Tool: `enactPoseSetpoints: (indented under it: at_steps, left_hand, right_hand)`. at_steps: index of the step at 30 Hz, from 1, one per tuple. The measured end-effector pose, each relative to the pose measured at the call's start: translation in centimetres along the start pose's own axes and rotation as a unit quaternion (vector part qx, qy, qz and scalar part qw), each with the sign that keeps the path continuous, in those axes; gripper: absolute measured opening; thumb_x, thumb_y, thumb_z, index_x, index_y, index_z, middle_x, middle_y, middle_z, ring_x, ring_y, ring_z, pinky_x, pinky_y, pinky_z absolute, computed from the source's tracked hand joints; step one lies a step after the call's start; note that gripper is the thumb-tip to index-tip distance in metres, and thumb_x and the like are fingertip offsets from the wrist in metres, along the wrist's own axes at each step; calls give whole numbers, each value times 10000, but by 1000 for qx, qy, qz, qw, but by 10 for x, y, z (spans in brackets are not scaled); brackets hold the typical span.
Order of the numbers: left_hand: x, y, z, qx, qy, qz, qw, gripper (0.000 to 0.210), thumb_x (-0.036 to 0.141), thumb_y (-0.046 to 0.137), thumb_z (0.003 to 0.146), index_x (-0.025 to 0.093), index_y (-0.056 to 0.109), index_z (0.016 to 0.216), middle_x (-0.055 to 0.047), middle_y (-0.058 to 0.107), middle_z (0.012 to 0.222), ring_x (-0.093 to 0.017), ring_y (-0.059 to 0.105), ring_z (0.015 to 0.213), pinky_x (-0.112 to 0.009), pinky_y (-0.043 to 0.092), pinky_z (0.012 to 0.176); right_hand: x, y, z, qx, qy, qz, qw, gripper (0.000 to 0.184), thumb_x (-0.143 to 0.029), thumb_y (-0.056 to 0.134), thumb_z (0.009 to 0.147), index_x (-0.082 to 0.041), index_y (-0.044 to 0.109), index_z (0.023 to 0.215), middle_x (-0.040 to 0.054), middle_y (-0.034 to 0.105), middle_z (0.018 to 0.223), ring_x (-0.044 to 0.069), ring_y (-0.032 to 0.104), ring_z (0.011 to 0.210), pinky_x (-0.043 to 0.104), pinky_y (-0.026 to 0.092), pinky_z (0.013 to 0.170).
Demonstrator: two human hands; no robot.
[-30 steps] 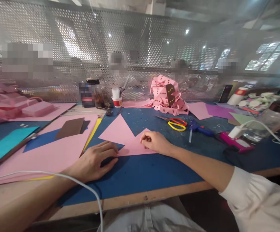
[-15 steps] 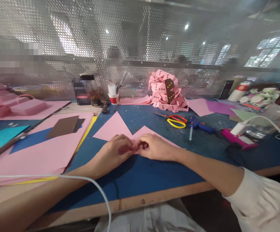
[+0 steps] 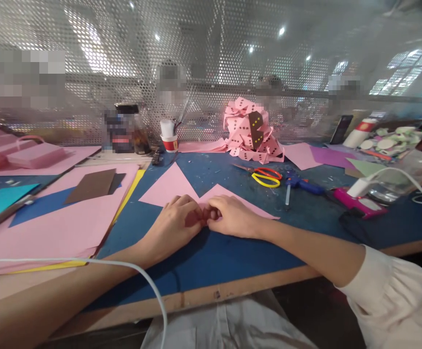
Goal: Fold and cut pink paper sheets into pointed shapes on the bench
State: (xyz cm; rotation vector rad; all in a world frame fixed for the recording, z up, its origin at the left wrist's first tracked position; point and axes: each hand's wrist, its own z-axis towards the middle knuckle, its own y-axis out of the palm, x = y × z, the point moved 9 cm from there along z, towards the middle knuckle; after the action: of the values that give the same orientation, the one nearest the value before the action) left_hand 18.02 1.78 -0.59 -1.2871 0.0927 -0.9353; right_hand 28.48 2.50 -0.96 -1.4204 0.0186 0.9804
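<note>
A sheet of pink paper (image 3: 172, 186) lies on the blue work mat, two of its pointed parts showing beyond my hands. My left hand (image 3: 176, 220) pinches the near middle of the paper between thumb and fingers. Right beside it, my right hand (image 3: 231, 215) is curled with its fingertips on the same spot. The fingertips of both hands nearly meet, and the bit of paper between them is mostly hidden. Scissors (image 3: 265, 178) with red and yellow handles lie beyond my right hand, next to a blue glue gun (image 3: 301, 184).
Left of me lies a stack of pink sheets (image 3: 69, 237) with brown card (image 3: 91, 186) on top. A pink paper model with dots (image 3: 245, 131) and a paper cup (image 3: 170, 142) stand at the back. A white cable (image 3: 138, 267) crosses over my left forearm. A pink device (image 3: 358, 202) sits at right.
The view has tilted slightly, so the table appears a little higher. Both hands stay together on the pink paper, with only small finger movement.
</note>
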Motion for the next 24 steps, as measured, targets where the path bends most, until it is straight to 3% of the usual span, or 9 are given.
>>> enactPoseSetpoints:
  at_steps: [12,18,24]
  left_hand:
    - [-6,2,1,-3,-35,18,999,97,320,659,844,230,670,877,-33,633,939,-246,548,946,-384,441,853]
    - [-5,-1,1,8,-32,10,999,100,322,651,850,231,679,880,-33,635,932,-245,555,955,-377,444,856]
    - [-4,1,2,10,-20,25,999,156,378,649,861,226,664,892,-38,628,925,-249,549,948,-388,443,859]
  right_hand:
    - [-1,-1,0,-16,-3,-20,1000,88,-161,622,735,-181,591,816,12,639,812,142,550,728,248,368,631]
    - [0,0,0,-33,-3,-4,999,91,-204,641,782,-175,627,866,28,654,844,146,560,741,252,382,643]
    - [3,0,1,-24,5,-10,1000,111,-146,614,739,-176,608,846,24,650,835,142,559,733,246,382,634]
